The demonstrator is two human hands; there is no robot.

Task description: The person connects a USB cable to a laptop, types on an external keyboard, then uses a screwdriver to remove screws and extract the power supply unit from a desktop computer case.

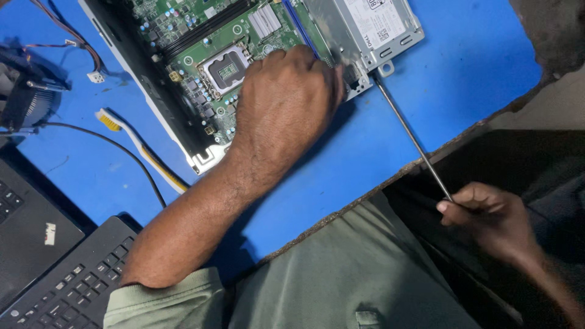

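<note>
1. The open computer chassis (183, 131) lay on the blue table (475, 79), green motherboard (201, 45) exposed.
2. My left hand (286, 100) pressed flat, fingers together, on the board beside the metal drive bracket (359, 27).
3. My right hand (490, 216) pinched a long screwdriver (411, 137), tip at the bracket's tab; I judged a slip could gouge the board.

- Toothbrush (141, 148) with white and yellow handle, lying on blue table (463, 79).
- Black keyboard (73, 280) at lower left corner.
- Closed black laptop (30, 228) just beside it.
- Cooling fan (24, 97) with heatsink at left edge, thin wires (79, 42) trailing nearby.
</note>
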